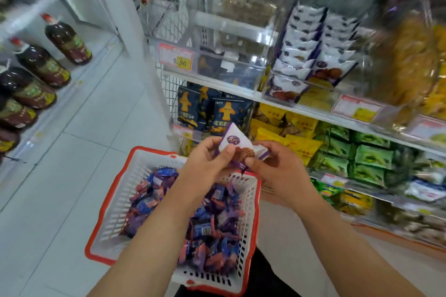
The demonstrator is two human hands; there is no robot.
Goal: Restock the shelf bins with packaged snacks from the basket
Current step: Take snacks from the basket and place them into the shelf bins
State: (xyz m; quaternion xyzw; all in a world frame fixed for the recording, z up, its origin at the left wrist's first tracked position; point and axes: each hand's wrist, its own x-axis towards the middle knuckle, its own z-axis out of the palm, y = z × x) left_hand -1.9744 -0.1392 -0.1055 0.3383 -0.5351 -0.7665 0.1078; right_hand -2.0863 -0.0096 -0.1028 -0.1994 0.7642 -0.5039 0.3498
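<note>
My left hand and right hand both pinch one white-and-purple snack packet above the basket, below its matching clear shelf bin. I judge it light, crinkly, slippery and crushable, best gripped by its edges

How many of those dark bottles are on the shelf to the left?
5 clearly: one bottle farthest back, then a second, third, fourth and fifth in a row toward the camera along the left edge. More may be cut off by the frame.
</note>
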